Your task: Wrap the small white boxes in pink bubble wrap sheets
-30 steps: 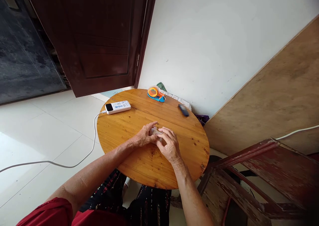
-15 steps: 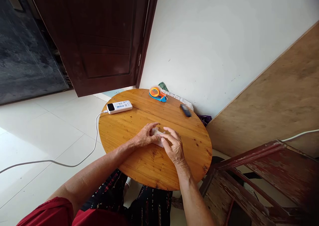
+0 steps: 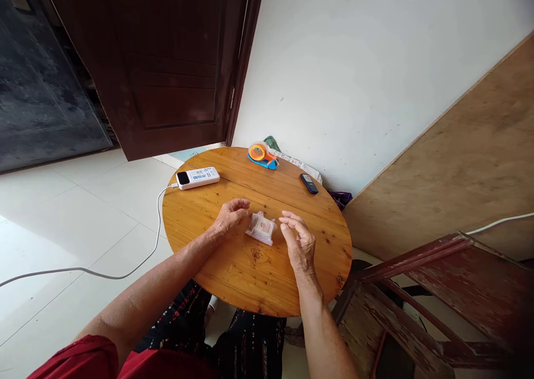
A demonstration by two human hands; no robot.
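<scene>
A small packet in clear bubble wrap [image 3: 261, 229] lies on the round wooden table [image 3: 233, 281], its ends folded and crinkled, something pale with a reddish mark showing through. My left hand [image 3: 231, 215] hovers just left of the packet, thumb and fingers apart, holding nothing. To the packet's right, my right hand [image 3: 299, 240] is raised with its fingers curved and spread, also without anything in it. Neither hand touches the wrapped packet.
An orange and blue tape dispenser [image 3: 262, 155] stands at the table's far edge. At the left is a white device [image 3: 198, 178] with a cable [image 3: 157, 223] plugged in. A dark blue phone-like object [image 3: 309, 183] lies far right. A worn wooden chair [image 3: 417, 290] stands beside the table.
Both hands have come off the wrapped packet and moved apart, the left one leftward and the right one slightly rightward. The packet now lies in full view on the table.
</scene>
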